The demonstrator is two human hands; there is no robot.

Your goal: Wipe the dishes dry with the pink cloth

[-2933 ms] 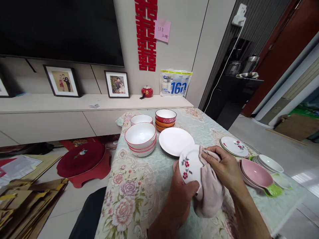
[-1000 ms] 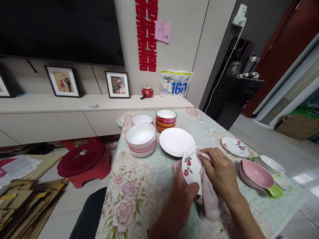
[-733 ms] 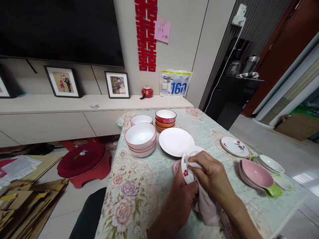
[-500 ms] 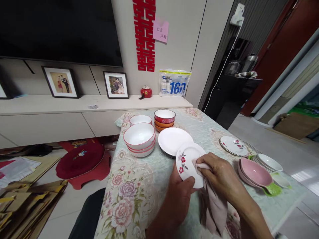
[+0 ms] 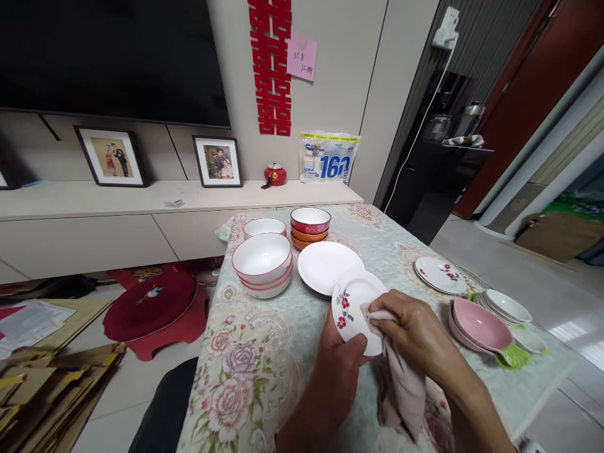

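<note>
A small white plate [image 5: 357, 304] with red flowers is tilted up above the table, its lower left rim gripped by my left hand [image 5: 343, 358], thumb on the face. My right hand [image 5: 409, 327] pinches a pale pink cloth [image 5: 403, 390] and presses it on the right side of that plate; the rest of the cloth hangs down. Just behind the held plate lies a stack of larger white plates [image 5: 329, 267]. Red-rimmed white bowls [image 5: 262, 258] are stacked to the left, and red and orange bowls [image 5: 310, 226] stand farther back.
At the table's right are flowered plates [image 5: 440, 275], pink leaf-handled bowls [image 5: 482, 324] and white bowls [image 5: 508, 306]. A flowered tablecloth [image 5: 245, 371] covers the table. Behind it runs a low cabinet [image 5: 198, 201] with framed photos and a plastic pack [image 5: 329, 158]. A red stool [image 5: 155, 308] stands left.
The cloth and my right hand have shifted very slightly on the plate. Both hands keep their hold, and the whole view has moved a little.
</note>
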